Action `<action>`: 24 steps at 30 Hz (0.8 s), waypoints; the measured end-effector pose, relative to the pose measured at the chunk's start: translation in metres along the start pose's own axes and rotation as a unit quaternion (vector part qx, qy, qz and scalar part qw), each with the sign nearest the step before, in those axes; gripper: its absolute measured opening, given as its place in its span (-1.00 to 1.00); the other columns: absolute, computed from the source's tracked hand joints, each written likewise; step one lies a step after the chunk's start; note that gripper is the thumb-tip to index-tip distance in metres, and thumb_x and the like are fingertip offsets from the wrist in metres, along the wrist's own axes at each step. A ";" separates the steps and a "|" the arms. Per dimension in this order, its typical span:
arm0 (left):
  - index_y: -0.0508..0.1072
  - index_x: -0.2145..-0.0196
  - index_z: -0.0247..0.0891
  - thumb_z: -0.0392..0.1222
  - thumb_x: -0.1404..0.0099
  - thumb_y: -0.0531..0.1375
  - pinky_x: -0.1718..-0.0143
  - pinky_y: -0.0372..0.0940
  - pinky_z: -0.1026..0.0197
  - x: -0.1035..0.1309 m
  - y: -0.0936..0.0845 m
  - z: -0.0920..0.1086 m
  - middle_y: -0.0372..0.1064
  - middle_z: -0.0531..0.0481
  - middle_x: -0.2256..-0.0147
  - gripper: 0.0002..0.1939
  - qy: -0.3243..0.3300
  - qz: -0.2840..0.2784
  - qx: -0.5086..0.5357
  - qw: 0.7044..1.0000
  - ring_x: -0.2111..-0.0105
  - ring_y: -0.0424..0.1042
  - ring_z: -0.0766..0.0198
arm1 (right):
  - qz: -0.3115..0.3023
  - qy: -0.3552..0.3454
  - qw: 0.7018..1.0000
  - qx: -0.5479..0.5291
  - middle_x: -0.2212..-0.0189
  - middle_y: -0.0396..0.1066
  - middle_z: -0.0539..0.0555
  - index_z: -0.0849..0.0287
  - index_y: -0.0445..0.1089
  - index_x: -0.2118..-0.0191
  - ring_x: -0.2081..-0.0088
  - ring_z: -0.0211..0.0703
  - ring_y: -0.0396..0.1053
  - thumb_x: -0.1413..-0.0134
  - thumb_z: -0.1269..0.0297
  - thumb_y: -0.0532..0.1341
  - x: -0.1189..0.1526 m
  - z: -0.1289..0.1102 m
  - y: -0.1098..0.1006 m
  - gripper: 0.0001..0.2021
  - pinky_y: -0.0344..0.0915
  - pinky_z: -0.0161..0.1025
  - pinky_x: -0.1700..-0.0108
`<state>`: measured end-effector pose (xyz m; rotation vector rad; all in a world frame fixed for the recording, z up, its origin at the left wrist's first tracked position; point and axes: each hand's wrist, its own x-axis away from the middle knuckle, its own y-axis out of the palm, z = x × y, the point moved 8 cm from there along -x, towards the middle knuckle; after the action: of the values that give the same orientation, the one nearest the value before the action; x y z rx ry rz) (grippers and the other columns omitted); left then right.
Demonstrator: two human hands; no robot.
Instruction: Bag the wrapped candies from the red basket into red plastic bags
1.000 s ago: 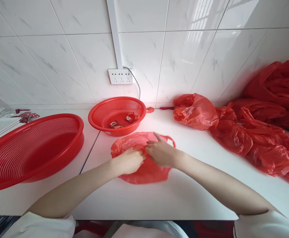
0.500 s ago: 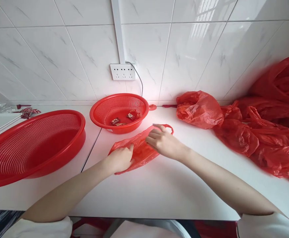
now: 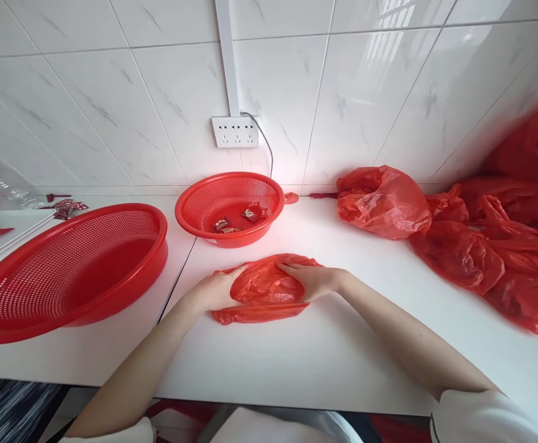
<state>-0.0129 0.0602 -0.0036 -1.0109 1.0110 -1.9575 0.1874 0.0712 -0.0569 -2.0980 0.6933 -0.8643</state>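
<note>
A red plastic bag (image 3: 269,283) lies on the white table with its mouth spread wide and facing up. My left hand (image 3: 220,289) is in the left side of the opening, its fingers apart against the plastic. At the right side my right hand (image 3: 312,280) reaches inside too, fingers spread, with some fingertips hidden by the bag. Just behind the bag stands a round red basket (image 3: 190,212) holding several small wrapped packets (image 3: 251,215).
A large red basket (image 3: 160,252) stands at the left, near a white tray (image 3: 24,221). Filled red bags (image 3: 383,203) are heaped along the right. A wall socket (image 3: 235,132) with a cable is behind the small basket.
The bag has gone from flat and narrow to opened out. Both hands have moved into its mouth, the right one lower and with its fingers now spread. The view has shifted slightly.
</note>
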 end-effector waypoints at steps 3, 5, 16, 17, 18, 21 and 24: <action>0.03 -0.31 0.00 0.13 -0.05 0.27 0.26 0.31 0.12 0.000 -0.005 0.008 0.49 -0.09 0.17 -0.08 0.036 0.062 0.003 0.997 0.19 0.47 -0.04 | 0.105 -0.059 0.993 0.019 -0.23 0.18 0.23 0.12 0.07 -0.31 -0.14 0.05 0.29 -0.12 0.18 0.18 0.010 -0.021 -0.018 -0.36 0.32 -0.09 -0.04; 0.20 -0.23 -0.02 0.00 -0.10 0.26 0.10 0.29 0.10 -0.001 -0.004 0.017 0.44 -0.09 0.06 -0.26 0.081 0.104 -0.001 0.991 0.04 0.41 -0.02 | 0.191 -0.134 0.971 0.040 -0.10 0.36 0.20 0.17 0.28 -0.17 -0.10 -0.09 0.32 -0.31 0.25 -0.02 0.017 -0.048 -0.024 -0.61 0.27 -0.13 -0.10; 0.11 -0.29 -0.07 0.04 -0.03 0.32 -0.24 0.01 0.01 -0.011 0.027 -0.009 0.10 -0.04 -0.27 -0.10 0.124 0.036 -0.013 0.992 -0.26 0.07 0.01 | 0.103 -0.109 0.988 0.036 -0.37 -0.17 0.21 0.16 -0.29 -0.40 -0.34 0.00 -0.06 -0.29 0.00 -0.02 0.035 -0.027 0.029 -0.30 0.10 -0.02 -0.26; 0.16 -0.26 -0.08 0.05 0.00 0.33 -0.23 0.03 0.00 -0.012 0.025 -0.011 0.13 -0.06 -0.25 -0.12 0.117 0.039 -0.005 0.992 -0.25 0.09 -0.01 | 0.109 -0.094 0.989 0.035 -0.36 -0.16 0.22 0.16 -0.29 -0.40 -0.33 0.01 -0.02 -0.28 -0.02 -0.02 0.037 -0.022 0.029 -0.29 0.14 -0.03 -0.25; 0.23 -0.22 -0.08 0.06 0.02 0.34 -0.23 0.03 -0.01 -0.013 0.022 -0.011 0.16 -0.06 -0.23 -0.15 0.116 0.049 0.012 0.992 -0.24 0.11 -0.02 | 0.123 -0.088 0.988 0.039 -0.35 -0.12 0.23 0.17 -0.25 -0.39 -0.31 0.03 0.02 -0.28 -0.03 -0.02 0.039 -0.020 0.027 -0.30 0.14 -0.01 -0.24; 0.42 -0.02 -0.15 0.12 -0.08 0.28 -0.18 0.13 0.01 -0.017 0.004 -0.008 0.34 -0.11 -0.09 -0.43 0.106 0.129 0.149 0.975 -0.14 0.25 0.02 | 0.183 -0.123 0.973 0.071 -0.29 0.08 0.26 0.23 0.09 -0.30 -0.27 0.03 0.10 -0.30 0.05 -0.01 0.045 -0.031 0.016 -0.45 0.15 -0.01 -0.24; 0.38 0.11 -0.28 0.24 -0.20 0.13 0.16 0.40 0.07 -0.024 -0.012 -0.031 0.49 -0.20 0.23 -0.46 -0.017 0.210 0.411 0.887 0.18 0.50 0.07 | 0.245 -0.201 0.941 0.117 -0.14 0.32 0.22 0.22 0.38 -0.05 -0.17 -0.04 0.26 -0.32 0.19 -0.01 0.052 -0.057 0.002 -0.64 0.20 -0.06 -0.20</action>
<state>-0.0322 0.0954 -0.0129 -0.3044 0.2545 -1.7144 0.1760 0.0093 -0.0119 -1.7002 0.7949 -0.2167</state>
